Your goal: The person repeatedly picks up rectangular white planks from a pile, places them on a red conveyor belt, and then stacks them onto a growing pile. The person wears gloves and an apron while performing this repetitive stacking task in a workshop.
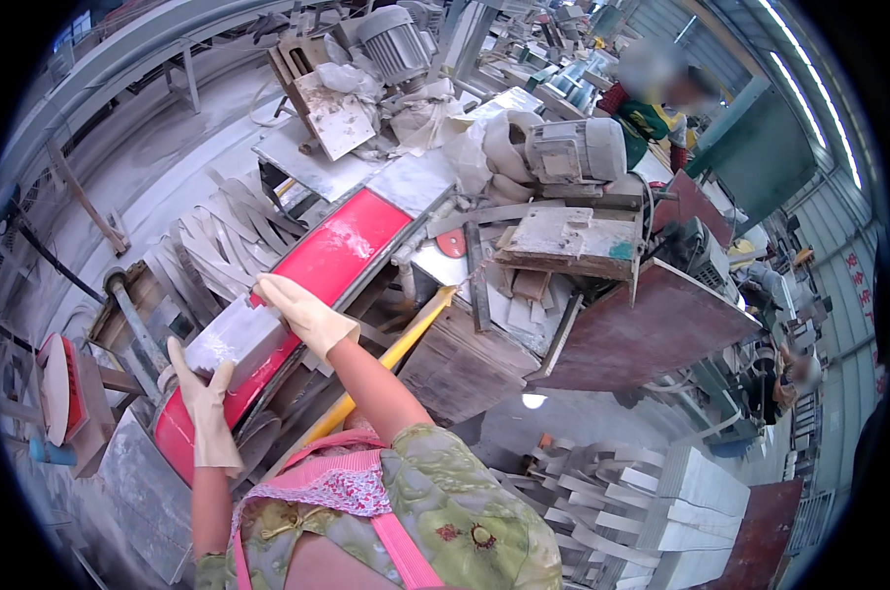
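Observation:
A pale grey-white block (pixel 238 335), which looks like stone, lies on the long red belt (pixel 352 239) of a machine in front of me. Both hands wear cream rubber gloves. My left hand (pixel 207 411) grips the near end of the block, its thumb apart from the fingers. At the far end my right hand (pixel 309 313) presses on the block with the fingers together and stretched along it. The undersides of the fingers are hidden. White dust or wet residue marks the belt beyond my right hand.
A yellow bar (pixel 406 351) slants beside my right forearm. Curved pale strips (pixel 231 236) are heaped left of the belt. Grey motors (pixel 578 149) and cluttered boards stand ahead. Stacked pale slabs (pixel 696 511) are at lower right. Another person (pixel 647 118) works at the far right.

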Motion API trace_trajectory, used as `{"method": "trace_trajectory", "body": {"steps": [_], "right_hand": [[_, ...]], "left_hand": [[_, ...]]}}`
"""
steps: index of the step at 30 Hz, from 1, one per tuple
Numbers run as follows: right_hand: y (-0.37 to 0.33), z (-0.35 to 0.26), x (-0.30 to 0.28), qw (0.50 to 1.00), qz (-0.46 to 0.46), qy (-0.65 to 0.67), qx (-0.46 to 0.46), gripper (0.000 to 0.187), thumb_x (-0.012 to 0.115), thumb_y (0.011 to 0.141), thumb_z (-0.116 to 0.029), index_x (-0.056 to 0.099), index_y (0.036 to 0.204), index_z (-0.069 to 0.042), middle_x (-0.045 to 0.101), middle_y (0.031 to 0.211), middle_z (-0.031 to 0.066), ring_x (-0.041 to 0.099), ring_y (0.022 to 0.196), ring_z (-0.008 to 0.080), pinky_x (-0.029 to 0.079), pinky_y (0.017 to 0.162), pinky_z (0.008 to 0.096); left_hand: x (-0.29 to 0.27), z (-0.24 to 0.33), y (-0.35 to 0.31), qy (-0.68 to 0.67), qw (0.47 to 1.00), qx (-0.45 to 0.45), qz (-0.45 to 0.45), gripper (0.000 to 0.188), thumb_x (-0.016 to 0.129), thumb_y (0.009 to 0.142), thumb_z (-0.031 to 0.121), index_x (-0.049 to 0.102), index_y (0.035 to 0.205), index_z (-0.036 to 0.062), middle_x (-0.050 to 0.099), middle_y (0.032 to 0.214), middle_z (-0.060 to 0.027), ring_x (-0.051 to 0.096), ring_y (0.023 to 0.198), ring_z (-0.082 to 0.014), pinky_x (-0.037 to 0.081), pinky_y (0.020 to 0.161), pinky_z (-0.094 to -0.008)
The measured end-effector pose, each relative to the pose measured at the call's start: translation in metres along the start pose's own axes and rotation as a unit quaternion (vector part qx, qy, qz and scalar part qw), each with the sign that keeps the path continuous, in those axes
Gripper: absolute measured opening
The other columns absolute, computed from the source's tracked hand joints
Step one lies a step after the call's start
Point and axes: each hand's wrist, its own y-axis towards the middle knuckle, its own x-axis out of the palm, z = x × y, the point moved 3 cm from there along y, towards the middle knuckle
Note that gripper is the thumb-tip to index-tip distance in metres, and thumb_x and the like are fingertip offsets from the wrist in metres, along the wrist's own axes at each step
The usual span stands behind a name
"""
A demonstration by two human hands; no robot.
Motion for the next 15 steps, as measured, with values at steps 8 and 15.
{"method": "trace_trajectory", "body": {"steps": [8,15], "right_hand": [[-0.011,0.007,0.007,0.943,-0.113,-0.228,-0.215,0.056,0.044,0.107,-0.036,0.041,0.150,0.001,0.044,0.153,0.0147,0.040,0.144,0.0218,0.026,0.119,0.0307],[0.006,0.014,0.035,0.994,-0.070,-0.081,0.008,0.066,0.047,0.104,-0.035,0.031,0.153,0.007,0.034,0.160,0.0206,0.030,0.150,0.0263,0.024,0.121,0.0335]], "left_hand": [[0.010,0.000,-0.013,-0.145,0.988,-0.030,0.043,0.075,0.055,0.104,0.028,0.013,0.160,-0.0011,0.021,0.166,-0.0139,0.022,0.152,-0.0233,0.018,0.122,-0.0366],[0.007,0.013,-0.013,-0.036,0.998,-0.045,0.026,0.069,0.041,0.109,0.038,0.015,0.159,-0.0024,0.025,0.164,-0.0155,0.028,0.149,-0.0241,0.020,0.121,-0.0350]]}}
